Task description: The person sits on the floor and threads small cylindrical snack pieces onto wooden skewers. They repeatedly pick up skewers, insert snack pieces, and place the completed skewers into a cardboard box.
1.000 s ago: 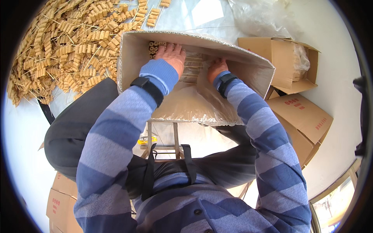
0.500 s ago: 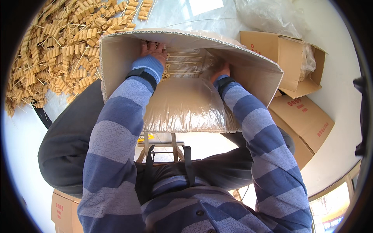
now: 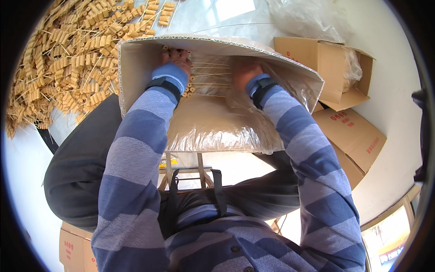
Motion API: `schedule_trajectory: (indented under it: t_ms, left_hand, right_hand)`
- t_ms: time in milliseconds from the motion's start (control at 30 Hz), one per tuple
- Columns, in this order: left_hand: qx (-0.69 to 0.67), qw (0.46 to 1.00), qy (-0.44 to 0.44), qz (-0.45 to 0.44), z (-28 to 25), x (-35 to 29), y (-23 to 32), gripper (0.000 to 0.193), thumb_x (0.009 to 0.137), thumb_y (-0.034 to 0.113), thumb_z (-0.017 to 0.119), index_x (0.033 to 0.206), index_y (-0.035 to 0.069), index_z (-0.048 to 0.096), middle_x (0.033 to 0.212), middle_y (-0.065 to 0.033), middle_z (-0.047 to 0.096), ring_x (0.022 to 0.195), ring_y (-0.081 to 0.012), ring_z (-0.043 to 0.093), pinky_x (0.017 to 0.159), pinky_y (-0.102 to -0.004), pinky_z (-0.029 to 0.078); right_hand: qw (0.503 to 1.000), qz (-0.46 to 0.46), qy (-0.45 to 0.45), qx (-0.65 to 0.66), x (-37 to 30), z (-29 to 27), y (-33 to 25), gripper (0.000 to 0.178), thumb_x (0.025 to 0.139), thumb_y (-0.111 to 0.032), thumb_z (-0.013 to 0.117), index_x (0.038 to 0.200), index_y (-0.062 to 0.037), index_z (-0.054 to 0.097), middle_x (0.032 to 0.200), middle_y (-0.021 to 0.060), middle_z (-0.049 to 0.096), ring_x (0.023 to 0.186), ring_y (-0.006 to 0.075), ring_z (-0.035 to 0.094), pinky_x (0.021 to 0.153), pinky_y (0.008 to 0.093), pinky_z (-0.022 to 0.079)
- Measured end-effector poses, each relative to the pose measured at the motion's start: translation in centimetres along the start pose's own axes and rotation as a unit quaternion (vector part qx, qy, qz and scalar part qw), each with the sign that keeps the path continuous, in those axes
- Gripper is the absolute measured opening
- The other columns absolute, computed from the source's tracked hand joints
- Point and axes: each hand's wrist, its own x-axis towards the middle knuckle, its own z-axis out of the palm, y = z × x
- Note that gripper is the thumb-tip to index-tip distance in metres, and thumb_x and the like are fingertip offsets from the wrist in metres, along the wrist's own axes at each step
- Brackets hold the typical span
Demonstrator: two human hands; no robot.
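In front of me stands an open cardboard box (image 3: 213, 40) lined with clear plastic film (image 3: 217, 136). Inside lie skewers (image 3: 210, 74), thin pale sticks with tan hollow rolls (image 3: 188, 89) threaded at their left ends. My left hand (image 3: 176, 61) rests over the roll ends at the box's left side, its fingers spread and reaching forward. My right hand (image 3: 244, 73) is inside too, at the bare stick ends near the right wall. Blur and shadow hide its fingers, and I cannot make out what it touches.
A large pile of similar skewers (image 3: 63, 63) covers the floor at the left. Cardboard boxes (image 3: 355, 131) stand at the right, one open (image 3: 333, 68) with plastic inside. Loose clear plastic (image 3: 308, 18) lies at the back. A wooden stool (image 3: 199, 170) shows below the box.
My right hand has moved left, from the right wall toward the bare stick ends. My left hand has shifted slightly left over the rolls. The box has shifted a little.
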Motion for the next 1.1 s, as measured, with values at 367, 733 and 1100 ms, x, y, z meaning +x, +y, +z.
schedule_trajectory:
  t_ms: [367, 733, 1100]
  left_hand:
    - [0.067, 0.998, -0.008, 0.009, 1.6, 1.3, 0.3, 0.049, 0.102, 0.021, 0.036, 0.151, 0.022, 0.041, 0.166, -0.009, 0.015, 0.151, -0.0397, 0.015, 0.117, -0.063, 0.014]
    - [-0.11, 0.994, -0.017, -0.014, -5.2, -5.2, 1.4, 0.036, 0.1, 0.025, 0.039, 0.126, 0.016, 0.064, 0.133, -0.0094, 0.058, 0.126, -0.0318, 0.053, 0.103, -0.0486, 0.042]
    - [-0.174, 0.95, 0.245, 0.086, -19.3, -30.3, -11.9, 0.048, 0.099, 0.036, 0.058, 0.136, 0.006, 0.053, 0.126, -0.0185, 0.063, 0.107, -0.0317, 0.065, 0.094, -0.0419, 0.052]
  right_hand:
    - [0.988, 0.029, -0.139, -0.067, -2.3, 8.5, -1.3, 0.042, 0.093, -0.036, 0.051, 0.119, -0.0091, 0.07, 0.129, 0.0158, 0.065, 0.122, 0.0334, 0.06, 0.105, 0.0469, 0.044]
    - [0.984, 0.064, -0.168, -0.012, -2.9, 2.2, -0.3, 0.04, 0.095, -0.028, 0.047, 0.124, -0.0114, 0.068, 0.128, 0.0153, 0.066, 0.121, 0.0324, 0.061, 0.104, 0.0428, 0.046]
    - [0.973, -0.12, -0.145, 0.134, -8.9, -3.0, -1.6, 0.039, 0.093, -0.027, 0.05, 0.124, -0.0102, 0.067, 0.126, 0.0162, 0.066, 0.12, 0.0346, 0.06, 0.101, 0.0429, 0.047]
